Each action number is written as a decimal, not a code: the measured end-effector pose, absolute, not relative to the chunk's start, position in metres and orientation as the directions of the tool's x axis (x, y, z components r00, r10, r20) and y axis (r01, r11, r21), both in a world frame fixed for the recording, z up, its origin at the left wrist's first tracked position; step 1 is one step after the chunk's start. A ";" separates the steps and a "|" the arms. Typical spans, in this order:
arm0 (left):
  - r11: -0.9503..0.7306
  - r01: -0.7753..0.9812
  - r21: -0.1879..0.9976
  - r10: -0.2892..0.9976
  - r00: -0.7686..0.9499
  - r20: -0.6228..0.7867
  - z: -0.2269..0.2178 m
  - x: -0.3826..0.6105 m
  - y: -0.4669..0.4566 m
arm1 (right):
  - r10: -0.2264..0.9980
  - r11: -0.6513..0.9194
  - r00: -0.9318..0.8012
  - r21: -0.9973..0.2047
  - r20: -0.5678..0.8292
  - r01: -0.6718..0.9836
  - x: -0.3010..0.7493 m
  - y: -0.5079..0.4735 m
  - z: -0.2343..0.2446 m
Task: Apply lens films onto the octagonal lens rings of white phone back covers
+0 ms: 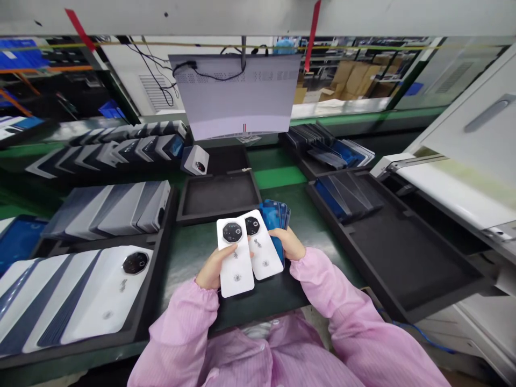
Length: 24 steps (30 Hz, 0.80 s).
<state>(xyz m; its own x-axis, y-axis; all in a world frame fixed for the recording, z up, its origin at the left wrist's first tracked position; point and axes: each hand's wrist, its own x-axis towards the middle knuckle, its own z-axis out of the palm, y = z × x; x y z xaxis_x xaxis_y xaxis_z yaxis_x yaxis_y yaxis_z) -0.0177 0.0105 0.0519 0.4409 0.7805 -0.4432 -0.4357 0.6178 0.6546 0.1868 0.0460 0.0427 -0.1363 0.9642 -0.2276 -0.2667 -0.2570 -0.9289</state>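
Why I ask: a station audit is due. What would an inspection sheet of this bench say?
Surface: green bench top, darker under the hands.
Job's things: two white covers with dark octagonal camera rings, fanned side by side, left cover and right cover; blue-filmed stack behind them.
Clutter: left tray of overlapping white covers; empty black tray ahead; right tray part filled with blue-filmed pieces.
Grippers: left hand grips the left cover; right hand grips the right cover and the blue-filmed stack.
Cables: black cables by the hanging panel; blue cable low at right.
Surroundings: white machine at right; cardboard boxes beyond.
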 end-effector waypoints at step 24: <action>0.116 -0.280 0.953 0.947 0.322 -0.021 0.036 -0.007 -0.009 | 0.948 0.112 -0.275 -0.978 0.158 -0.175 0.185 0.027 0.056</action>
<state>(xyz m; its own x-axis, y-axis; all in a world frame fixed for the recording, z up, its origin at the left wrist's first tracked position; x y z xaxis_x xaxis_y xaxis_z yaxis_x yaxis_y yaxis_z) -0.0075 -0.0087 0.0358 0.3216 0.9467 -0.0207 -0.2804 0.1161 0.9528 0.1850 0.0269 0.0559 -0.2748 0.9484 0.1581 -0.1748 0.1125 -0.9782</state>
